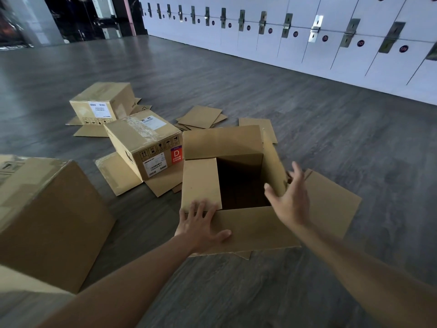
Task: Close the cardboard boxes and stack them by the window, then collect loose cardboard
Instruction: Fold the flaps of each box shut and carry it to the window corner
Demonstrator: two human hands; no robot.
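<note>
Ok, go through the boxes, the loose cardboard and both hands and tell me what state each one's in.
Open box: flaps partly folded, top open.
Box with red D label: taped shut.
Far box: closed.
Loose cardboard sheets: flat on floor.
Left hand: flat on flap.
Right hand: open, touching side flap.

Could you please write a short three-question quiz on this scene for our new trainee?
1. True or false: the open box in front of the person is already fully closed.
2. Which hand presses flat on the folded-down flap? A) left hand B) right hand
3. Fill in: the box with the red D sticker lies tilted on loose ______ sheets.

Key:
1. False; its top is open and the dark inside shows.
2. A; the right hand is at the upright right flap.
3. Cardboard.
</note>
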